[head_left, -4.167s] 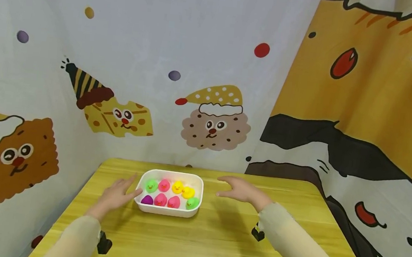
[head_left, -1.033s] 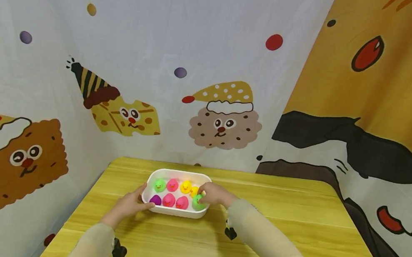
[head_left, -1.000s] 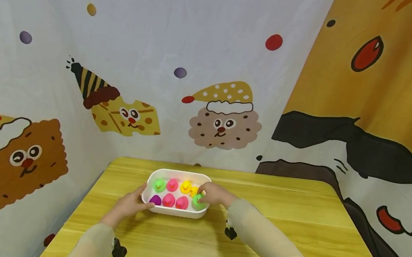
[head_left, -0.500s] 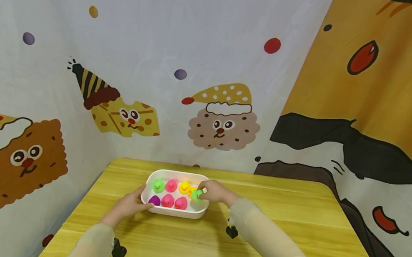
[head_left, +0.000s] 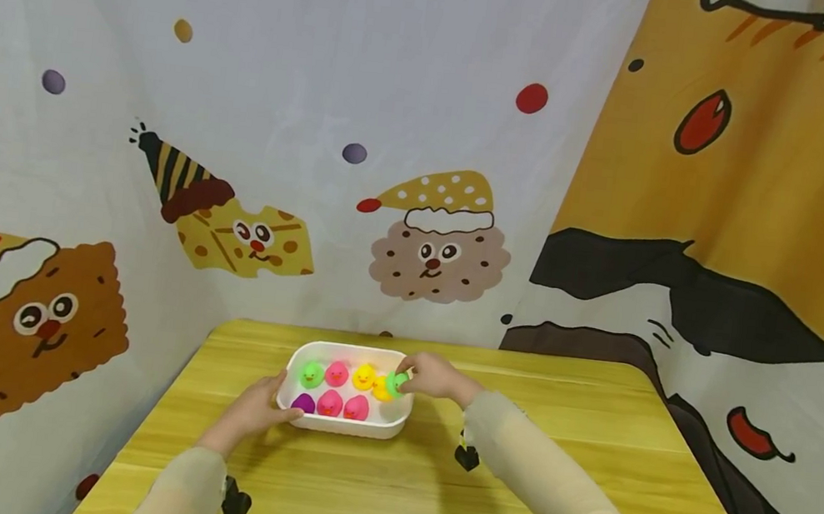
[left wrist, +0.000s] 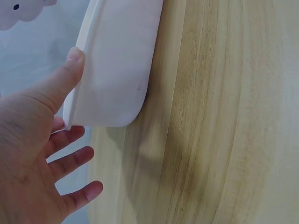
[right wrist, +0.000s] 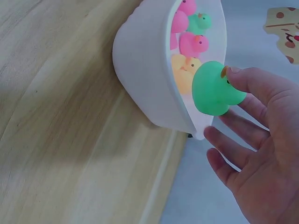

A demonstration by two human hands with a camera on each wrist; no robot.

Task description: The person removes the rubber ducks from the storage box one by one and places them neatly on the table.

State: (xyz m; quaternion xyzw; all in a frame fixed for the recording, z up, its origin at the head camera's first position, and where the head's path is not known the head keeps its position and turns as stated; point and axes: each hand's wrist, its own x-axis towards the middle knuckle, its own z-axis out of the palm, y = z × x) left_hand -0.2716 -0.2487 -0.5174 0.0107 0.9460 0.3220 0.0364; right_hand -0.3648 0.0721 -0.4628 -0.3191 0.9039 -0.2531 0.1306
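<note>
A white plastic tub [head_left: 356, 428] stands near the far edge of the table. My left hand [head_left: 250, 410] grips its left end, thumb [left wrist: 70, 74] over the near rim, three fingers spread off it in the left wrist view. Between thumb and fingertips my right hand [head_left: 437, 377] pinches a green rubber duck [right wrist: 212, 91], raised at the right end of the tub. Inside sit two yellow ducks [head_left: 364, 377], three pink ducks [head_left: 329, 403], another green duck [head_left: 311, 375] and a purple one [head_left: 303, 403], which looks partly hidden behind the front wall.
The wooden table [head_left: 548, 472] extends in front of the tub and to its right. A white curtain [head_left: 442, 42] printed with cartoon figures hangs behind and at both sides. Small black devices [head_left: 236, 502] sit below both wrists.
Over four seconds, my hands have come in from both sides to the tub. My left took its end; my right picked the green duck from the near right corner and raised it.
</note>
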